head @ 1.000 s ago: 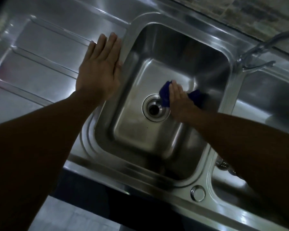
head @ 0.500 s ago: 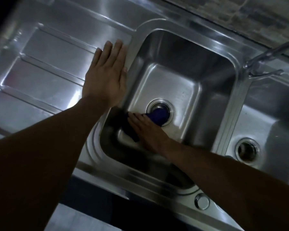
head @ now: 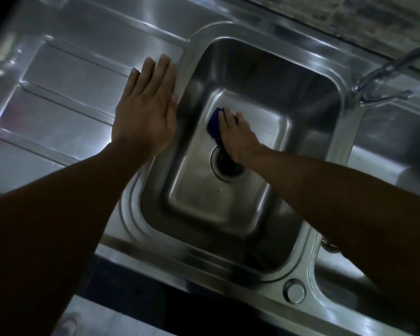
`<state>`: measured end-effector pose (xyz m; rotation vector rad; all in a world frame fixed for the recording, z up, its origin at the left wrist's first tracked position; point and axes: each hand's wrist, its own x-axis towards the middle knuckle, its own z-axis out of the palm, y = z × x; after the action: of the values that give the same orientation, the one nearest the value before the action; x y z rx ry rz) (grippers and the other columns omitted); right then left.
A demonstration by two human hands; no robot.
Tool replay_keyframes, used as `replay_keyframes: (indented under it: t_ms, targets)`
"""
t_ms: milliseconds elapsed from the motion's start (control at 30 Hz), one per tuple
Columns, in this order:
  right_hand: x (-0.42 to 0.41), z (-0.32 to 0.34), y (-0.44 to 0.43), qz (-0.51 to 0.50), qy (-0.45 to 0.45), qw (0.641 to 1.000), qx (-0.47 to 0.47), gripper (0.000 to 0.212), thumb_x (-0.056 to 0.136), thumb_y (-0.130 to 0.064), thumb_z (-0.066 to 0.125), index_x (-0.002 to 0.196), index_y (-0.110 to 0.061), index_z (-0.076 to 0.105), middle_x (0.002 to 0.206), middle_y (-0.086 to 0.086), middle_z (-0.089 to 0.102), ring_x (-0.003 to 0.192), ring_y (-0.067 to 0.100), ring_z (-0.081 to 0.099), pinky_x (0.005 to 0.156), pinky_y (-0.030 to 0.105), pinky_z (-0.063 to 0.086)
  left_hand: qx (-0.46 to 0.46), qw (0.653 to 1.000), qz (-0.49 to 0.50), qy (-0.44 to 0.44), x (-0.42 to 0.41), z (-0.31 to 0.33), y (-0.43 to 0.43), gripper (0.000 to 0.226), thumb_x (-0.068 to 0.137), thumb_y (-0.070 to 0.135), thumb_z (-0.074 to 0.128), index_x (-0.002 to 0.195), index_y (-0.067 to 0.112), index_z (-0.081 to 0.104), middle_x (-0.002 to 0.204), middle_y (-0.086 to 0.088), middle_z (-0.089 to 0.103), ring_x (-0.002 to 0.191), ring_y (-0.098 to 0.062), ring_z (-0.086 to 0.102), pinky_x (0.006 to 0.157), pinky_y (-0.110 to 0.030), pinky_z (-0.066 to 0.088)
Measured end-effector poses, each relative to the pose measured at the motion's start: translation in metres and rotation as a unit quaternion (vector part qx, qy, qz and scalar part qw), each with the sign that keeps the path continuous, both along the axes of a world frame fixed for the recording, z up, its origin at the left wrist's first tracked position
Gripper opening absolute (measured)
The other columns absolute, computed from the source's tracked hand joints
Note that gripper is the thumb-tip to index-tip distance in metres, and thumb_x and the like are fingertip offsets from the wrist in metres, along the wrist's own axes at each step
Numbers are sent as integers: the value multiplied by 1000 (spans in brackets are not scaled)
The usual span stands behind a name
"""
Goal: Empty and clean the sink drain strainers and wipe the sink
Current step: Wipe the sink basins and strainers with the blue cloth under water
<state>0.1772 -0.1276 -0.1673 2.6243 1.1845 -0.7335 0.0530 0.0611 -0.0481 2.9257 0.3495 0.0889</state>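
The sink basin (head: 252, 69) is stainless steel with a brushed, satiny sheen. Its floor is duller and faintly spotted near the drain ring (head: 229, 179), which is polished metal. The ribbed drainboard (head: 70, 76) is the same steel, smooth and glaring with reflections. The faucet (head: 383, 76) looks chromed and mirror-bright. The blue cloth (head: 214, 123) is soft, matt fabric.

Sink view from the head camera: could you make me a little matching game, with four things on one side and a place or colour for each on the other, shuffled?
Things:
1. left hand
2. right hand
3. cloth
4. tap

Descriptions:
a. dark blue
b. flat on the draining board
c. upper right of the picture, outside the basin
d. down in the basin, pressing on the cloth

Pairs: 1-b, 2-d, 3-a, 4-c.
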Motion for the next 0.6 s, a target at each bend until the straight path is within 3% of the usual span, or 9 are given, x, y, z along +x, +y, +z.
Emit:
replay_keyframes:
  t_ms: [67, 200, 333, 433, 533, 600]
  targets:
    - [19, 6, -1, -16, -30, 999, -35, 97, 92, -21, 67, 158, 0, -2, 167, 18, -4, 147, 56, 6, 120, 60, 16, 1, 1000, -1, -2, 0, -1, 0, 55, 109, 35, 19, 160, 14, 13, 168, -8, 10, 156, -24, 3, 127, -44, 6]
    - [41, 16, -23, 6, -106, 987, -120, 78, 94, -16, 61, 158, -7, 17, 167, 14, 0, 150, 48, 8, 119, 64, 15, -1, 1000, 3, -9, 2, -3, 1, 55, 109, 35, 21, 159, 13, 14, 167, -8, 11, 155, -24, 4, 127, -45, 7]
    - [6, 22, -48, -35, -106, 978, -178, 46, 96, -22, 54, 141, -11, 51, 150, 21, 32, 135, 45, 32, 111, 61, 27, -4, 1000, 2, -11, 1, -3, 1, 54, 109, 33, 22, 159, 13, 16, 167, -9, 12, 155, -26, 5, 126, -46, 8]
    - [-40, 25, -46, -106, -53, 977, -179, 42, 103, -27, 40, 140, -8, 48, 143, 22, 41, 129, 41, 40, 111, 53, 28, 3, 1000, -3, -17, 2, -4, 0, 55, 109, 35, 20, 159, 12, 17, 166, -10, 15, 155, -28, 8, 126, -48, 10]
    - [-91, 34, -44, -139, 18, 974, -176, 41, 101, -18, 42, 141, -10, 47, 144, 21, 42, 131, 41, 42, 113, 54, 29, 11, 1000, -2, -3, 4, -6, 4, 58, 108, 39, 13, 159, 13, 15, 167, -11, 14, 155, -29, 8, 126, -49, 9]
    - [-117, 43, -49, -107, 81, 977, -163, 42, 97, -10, 49, 138, -7, 51, 143, 19, 47, 131, 40, 46, 112, 54, 36, 23, 1000, -8, 11, 3, -9, 5, 59, 107, 39, 11, 159, 12, 14, 166, -13, 14, 154, -33, 10, 125, -49, 7]
